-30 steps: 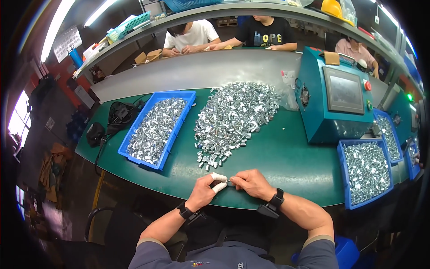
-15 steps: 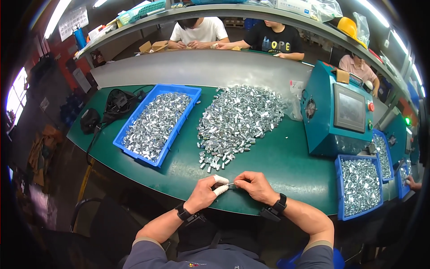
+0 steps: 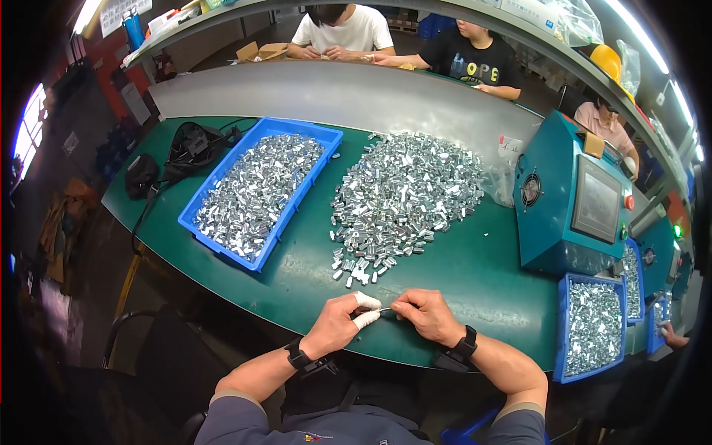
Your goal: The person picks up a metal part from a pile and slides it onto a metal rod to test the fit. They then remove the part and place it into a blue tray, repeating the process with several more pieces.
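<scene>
Near the front edge of the green table (image 3: pixel 467 289), my two hands meet fingertip to fingertip. White covering wraps the thumb and forefinger of my left hand (image 3: pixel 334 324), which are closed in a pinch; whatever lies between them is mostly hidden. My right hand (image 3: pixel 432 317) pinches a thin metal rod (image 3: pixel 385 308) that points toward the left fingertips. Just beyond my hands spreads a large heap of small silvery metal pieces (image 3: pixel 404 196), with a few loose ones at its near tip.
A blue tray (image 3: pixel 295 213) of similar pieces stands left of the heap, beside a black bag (image 3: pixel 191 144). To the right sits a teal machine (image 3: pixel 552 200) with a screen; another filled blue tray (image 3: pixel 562 330) is below it. Co-workers sit beyond the grey divider (image 3: pixel 297 89).
The whole view has shifted and tilted slightly. Both hands keep their pinch, with the rod still between them. A tiny grey speck now shows just below my left fingers.
</scene>
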`<state>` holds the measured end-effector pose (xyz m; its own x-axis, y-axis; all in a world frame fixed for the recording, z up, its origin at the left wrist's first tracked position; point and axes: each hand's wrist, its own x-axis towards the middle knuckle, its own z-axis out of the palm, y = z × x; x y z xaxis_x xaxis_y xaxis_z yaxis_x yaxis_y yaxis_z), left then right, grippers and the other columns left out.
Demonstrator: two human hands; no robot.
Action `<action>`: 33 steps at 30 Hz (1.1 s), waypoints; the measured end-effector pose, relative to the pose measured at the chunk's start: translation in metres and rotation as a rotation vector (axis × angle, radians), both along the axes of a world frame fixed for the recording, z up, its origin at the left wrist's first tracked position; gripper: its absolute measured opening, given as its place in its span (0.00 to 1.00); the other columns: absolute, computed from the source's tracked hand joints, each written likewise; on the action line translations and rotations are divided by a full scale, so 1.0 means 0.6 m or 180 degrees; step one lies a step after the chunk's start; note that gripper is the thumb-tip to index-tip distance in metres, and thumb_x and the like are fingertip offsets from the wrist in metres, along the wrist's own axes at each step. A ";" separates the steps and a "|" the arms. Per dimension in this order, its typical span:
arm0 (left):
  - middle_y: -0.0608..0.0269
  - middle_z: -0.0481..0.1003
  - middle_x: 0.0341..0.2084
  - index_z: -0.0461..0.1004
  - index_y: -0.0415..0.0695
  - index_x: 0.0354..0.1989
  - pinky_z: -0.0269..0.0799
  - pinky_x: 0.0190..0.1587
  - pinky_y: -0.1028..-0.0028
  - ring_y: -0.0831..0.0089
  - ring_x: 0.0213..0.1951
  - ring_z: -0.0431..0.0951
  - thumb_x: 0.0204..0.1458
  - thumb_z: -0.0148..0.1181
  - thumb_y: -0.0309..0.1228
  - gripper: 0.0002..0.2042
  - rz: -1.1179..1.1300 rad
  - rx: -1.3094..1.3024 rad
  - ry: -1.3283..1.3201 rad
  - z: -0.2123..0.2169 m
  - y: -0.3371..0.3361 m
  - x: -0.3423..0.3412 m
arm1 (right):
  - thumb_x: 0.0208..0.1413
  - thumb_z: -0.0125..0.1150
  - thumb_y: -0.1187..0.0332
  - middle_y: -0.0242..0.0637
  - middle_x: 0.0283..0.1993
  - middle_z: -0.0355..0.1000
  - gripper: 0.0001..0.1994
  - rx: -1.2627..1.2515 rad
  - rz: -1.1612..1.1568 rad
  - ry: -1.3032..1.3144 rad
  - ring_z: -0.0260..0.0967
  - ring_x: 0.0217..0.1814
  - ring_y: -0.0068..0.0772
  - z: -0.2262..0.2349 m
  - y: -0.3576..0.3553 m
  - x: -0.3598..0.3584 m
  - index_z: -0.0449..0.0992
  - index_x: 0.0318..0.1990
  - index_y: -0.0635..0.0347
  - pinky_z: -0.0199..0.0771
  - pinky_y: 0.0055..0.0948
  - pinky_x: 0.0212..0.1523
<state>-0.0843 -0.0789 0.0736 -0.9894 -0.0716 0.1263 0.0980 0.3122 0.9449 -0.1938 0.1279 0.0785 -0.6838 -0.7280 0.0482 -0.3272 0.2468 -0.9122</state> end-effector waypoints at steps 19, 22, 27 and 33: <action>0.63 0.81 0.34 0.80 0.38 0.41 0.76 0.42 0.74 0.76 0.36 0.80 0.56 0.68 0.25 0.07 0.0882 -0.0810 0.0342 0.025 -0.060 -0.011 | 0.69 0.58 0.64 0.28 0.26 0.74 0.15 -0.0717 -0.0446 -0.0853 0.68 0.27 0.16 -0.041 0.001 -0.012 0.78 0.32 0.64 0.66 0.20 0.29; 0.59 0.82 0.37 0.80 0.39 0.44 0.76 0.44 0.72 0.71 0.38 0.81 0.56 0.67 0.24 0.09 0.1457 -0.1222 0.0741 0.056 -0.154 -0.052 | 0.70 0.58 0.63 0.28 0.27 0.74 0.15 -0.0763 -0.0391 -0.0821 0.69 0.28 0.16 -0.041 0.002 -0.016 0.78 0.32 0.65 0.67 0.20 0.29; 0.53 0.79 0.46 0.78 0.44 0.53 0.74 0.52 0.62 0.55 0.48 0.79 0.52 0.67 0.23 0.18 0.1353 -0.2757 0.1295 0.077 -0.211 -0.089 | 0.70 0.59 0.62 0.28 0.27 0.74 0.16 -0.0822 -0.0371 -0.0927 0.69 0.28 0.16 -0.049 0.002 -0.013 0.78 0.32 0.64 0.67 0.21 0.29; 0.56 0.77 0.46 0.78 0.47 0.53 0.72 0.53 0.62 0.54 0.49 0.76 0.52 0.68 0.25 0.18 0.0380 -0.2909 0.0543 0.027 -0.165 -0.120 | 0.69 0.59 0.62 0.28 0.27 0.74 0.16 -0.0837 -0.0376 -0.0956 0.69 0.28 0.16 -0.044 0.001 -0.008 0.78 0.32 0.64 0.67 0.21 0.29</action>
<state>-0.1565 -0.1779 0.0895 -0.9448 0.0271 0.3266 0.1321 0.9435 0.3038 -0.1985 0.1282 0.0522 -0.7739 -0.6332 0.0079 -0.0203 0.0125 -0.9997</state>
